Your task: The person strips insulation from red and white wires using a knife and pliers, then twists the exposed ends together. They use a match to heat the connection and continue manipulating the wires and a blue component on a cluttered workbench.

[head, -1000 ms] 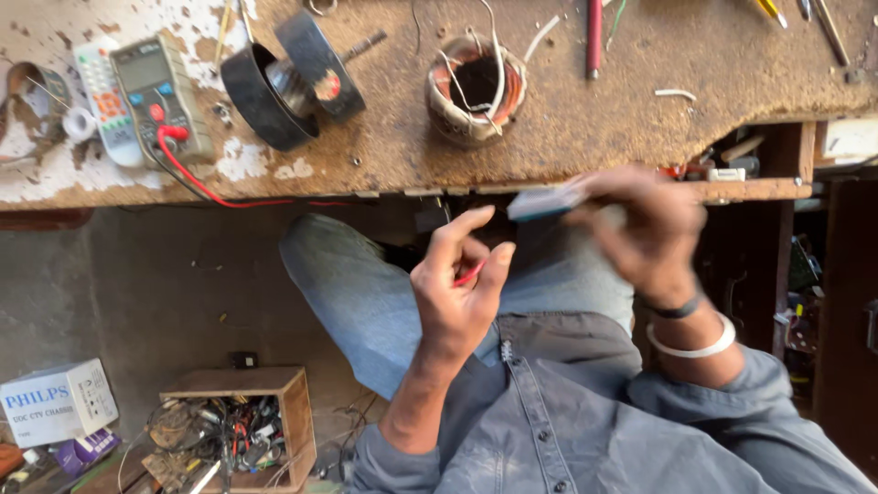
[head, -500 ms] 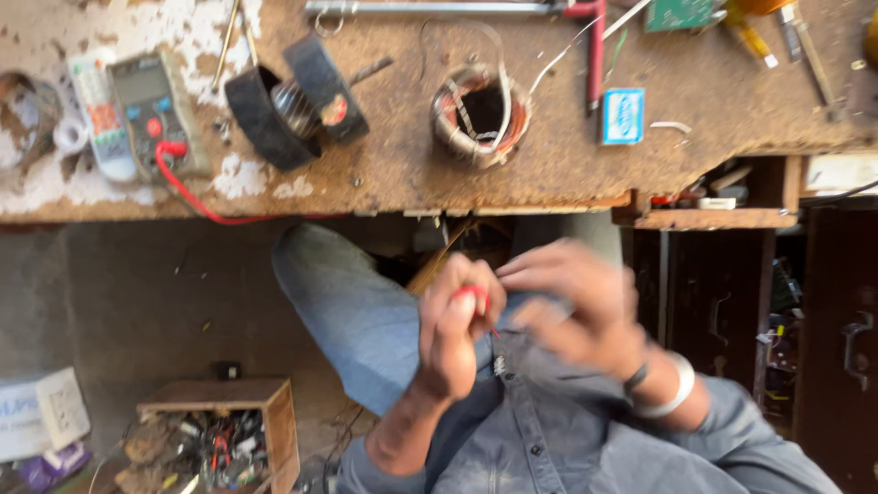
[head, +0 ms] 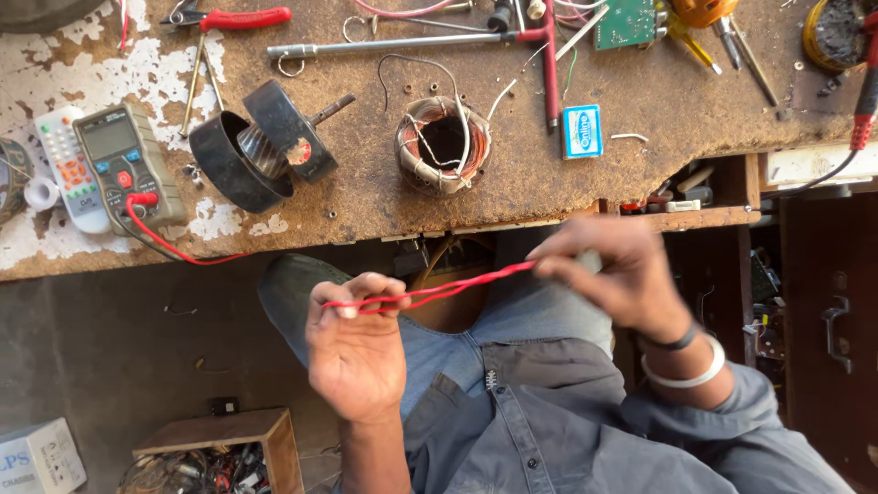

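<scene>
Both hands were closed on the same red wire (head: pixel 439 291), a thin twisted pair stretched between them above the person's lap, below the worktop (head: pixel 366 197) edge. The left hand (head: pixel 358 352) had its fingers curled in tight, pinching the wire's looped end at the fingertips. The right hand (head: pixel 617 274) was a bit blurry, but its fingers were bunched together on the other end, slightly higher up, so the wire ran at a gentle slant.

As for packages: a small blue and white box (head: pixel 582 131) lay flat on the worktop, just right of a copper motor coil (head: pixel 443 144). A white carton (head: pixel 38 457) with blue print sat on the floor at bottom left, next to a wooden crate (head: pixel 229 453) full of bits. A grey meter (head: pixel 126 165) with a red lead lay at the left, beside a white remote (head: pixel 66 160).
</scene>
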